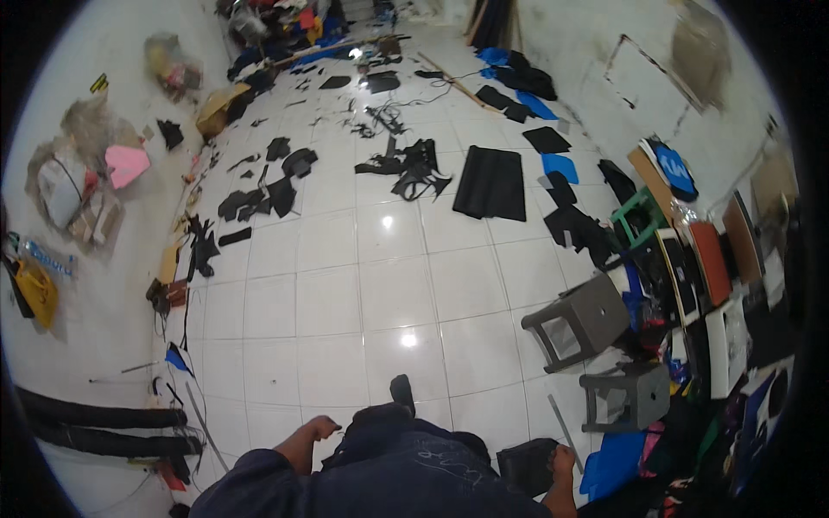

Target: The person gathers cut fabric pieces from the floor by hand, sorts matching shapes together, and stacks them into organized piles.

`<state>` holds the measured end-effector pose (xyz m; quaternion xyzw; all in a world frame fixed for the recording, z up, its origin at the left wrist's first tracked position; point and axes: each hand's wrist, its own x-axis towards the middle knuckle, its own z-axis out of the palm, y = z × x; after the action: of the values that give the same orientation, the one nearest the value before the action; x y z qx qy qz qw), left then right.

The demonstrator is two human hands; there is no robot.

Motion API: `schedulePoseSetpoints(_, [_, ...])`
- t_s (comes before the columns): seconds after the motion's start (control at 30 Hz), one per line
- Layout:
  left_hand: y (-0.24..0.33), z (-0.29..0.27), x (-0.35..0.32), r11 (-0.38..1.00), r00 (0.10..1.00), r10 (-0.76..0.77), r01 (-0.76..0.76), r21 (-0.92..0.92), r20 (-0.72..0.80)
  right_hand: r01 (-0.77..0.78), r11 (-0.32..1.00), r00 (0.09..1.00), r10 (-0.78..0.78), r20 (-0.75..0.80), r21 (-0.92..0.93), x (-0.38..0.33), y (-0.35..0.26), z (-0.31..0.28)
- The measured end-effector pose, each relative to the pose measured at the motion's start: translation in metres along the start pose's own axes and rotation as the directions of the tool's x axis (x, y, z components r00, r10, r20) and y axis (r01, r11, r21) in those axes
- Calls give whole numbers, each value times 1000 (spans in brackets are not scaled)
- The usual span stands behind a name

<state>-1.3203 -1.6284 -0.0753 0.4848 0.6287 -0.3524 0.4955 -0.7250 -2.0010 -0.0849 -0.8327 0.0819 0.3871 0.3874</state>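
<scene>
My left hand (pixel 323 426) is in front of my body at the left, its fingers curled in and nothing showing in them. At the lower right is my right hand (pixel 562 460), closed like a fist. Right beside it is a flat, dark black piece (pixel 525 464); whether my fingers grip its edge or only overlap it in view, I cannot tell. One dark shoe (pixel 401 390) reaches forward on the white tiled floor (pixel 393 298).
Two grey plastic stools (pixel 596 315) stand at the right, near a green stool (pixel 637 217) and leaning boards (pixel 710 263). Ahead lie a black sheet (pixel 490 183) and black scraps (pixel 414 168). Black rolls (pixel 104 413) are at the left wall.
</scene>
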Motion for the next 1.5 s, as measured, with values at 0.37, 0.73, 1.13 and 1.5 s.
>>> schedulePoseSetpoints(0.37, [159,-269,72,775,785,232,-506,-378,-574,-11,880,960,143,242,-475,4,-100,204])
schedulePoseSetpoints(0.73, [210,-357,89,520,867,-127,-356,-776,-482,340,772,932,-200,302,-537,293,-566,428])
schedulePoseSetpoints(1.13, [173,-487,211,741,994,-31,-45,-670,-102,828,540,492,-566,662,-154,179,-951,874])
schedulePoseSetpoints(1.5, [267,-1067,212,384,681,-299,-556,-737,-669,466,384,796,211,567,-797,247,-802,911])
